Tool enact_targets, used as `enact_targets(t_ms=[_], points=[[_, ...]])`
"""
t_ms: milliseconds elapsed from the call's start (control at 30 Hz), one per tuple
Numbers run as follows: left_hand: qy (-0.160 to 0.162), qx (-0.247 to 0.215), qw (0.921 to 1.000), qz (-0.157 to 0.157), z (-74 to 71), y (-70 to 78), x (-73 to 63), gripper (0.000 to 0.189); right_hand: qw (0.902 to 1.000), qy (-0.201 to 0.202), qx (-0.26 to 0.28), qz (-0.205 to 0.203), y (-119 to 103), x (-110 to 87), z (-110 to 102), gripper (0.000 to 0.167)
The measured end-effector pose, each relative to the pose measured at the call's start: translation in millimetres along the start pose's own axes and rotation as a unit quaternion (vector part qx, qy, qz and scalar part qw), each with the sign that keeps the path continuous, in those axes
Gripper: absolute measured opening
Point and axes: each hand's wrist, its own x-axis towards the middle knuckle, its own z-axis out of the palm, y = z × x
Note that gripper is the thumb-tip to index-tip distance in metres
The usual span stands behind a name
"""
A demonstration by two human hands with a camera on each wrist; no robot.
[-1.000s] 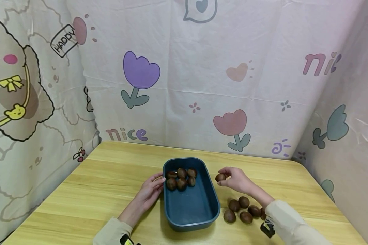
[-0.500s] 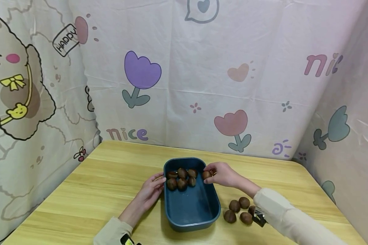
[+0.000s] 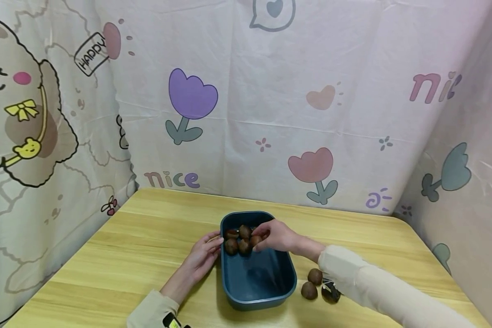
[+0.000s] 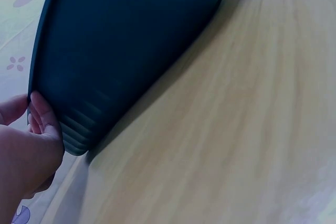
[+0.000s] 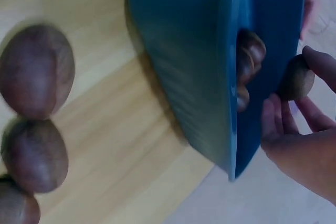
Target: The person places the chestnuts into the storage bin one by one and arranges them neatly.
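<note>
A dark blue rectangular bin [image 3: 259, 278] stands on the table, several brown chestnuts [image 3: 231, 247] grouped at its far end. At its left wall is my left hand [image 3: 204, 257]. The left wrist view shows thumb and fingers gripping the bin's rim [image 4: 115, 51]. Over the bin's inside reaches my right hand [image 3: 279, 236]. Thumb and fingertips pinch one chestnut [image 5: 297, 78], seen above the bin's opening in the right wrist view; the right hand hides part of the other nuts in the head view.
Loose chestnuts [image 3: 309, 290] lie on the wooden table [image 3: 147, 237] right of the bin, partly covered by the right sleeve [image 3: 365, 282] and wrist camera [image 3: 331, 291]. A printed curtain [image 3: 246, 91] hangs behind the table and along both sides.
My right hand has carried the chestnut leftward from beside the bin, over its right rim, to the grouped nuts inside. The left hand has stayed on the bin's left side.
</note>
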Motion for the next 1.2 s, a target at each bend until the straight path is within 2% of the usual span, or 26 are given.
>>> enact_targets(t_ms=[200,400,733,1000,1200], points=[[0.0,0.001,1.0,-0.003,-0.4,0.1,-1.1,0.023,0.999,-0.041,-0.006,-0.018,-6.8,10.8,14.9,0.032],[0.0,0.004,1.0,-0.005,0.8,1.0,-1.1,0.028,0.9982,-0.053,0.001,-0.028,-9.4,20.9,30.4,0.033],[-0.005,0.0,0.9999,-0.009,0.5,3.3,-2.9,0.029,0.9982,-0.055,-0.004,-0.024,-10.8,28.7,48.7,0.034],[0.003,0.01,0.9999,-0.007,0.6,2.0,-3.5,0.03,0.9929,-0.051,-0.078,-0.074,-3.1,31.7,57.4,0.031],[0.001,0.009,0.9999,-0.005,1.2,1.2,-2.5,0.029,0.9906,-0.033,-0.088,-0.1,-2.7,28.7,58.9,0.025]])
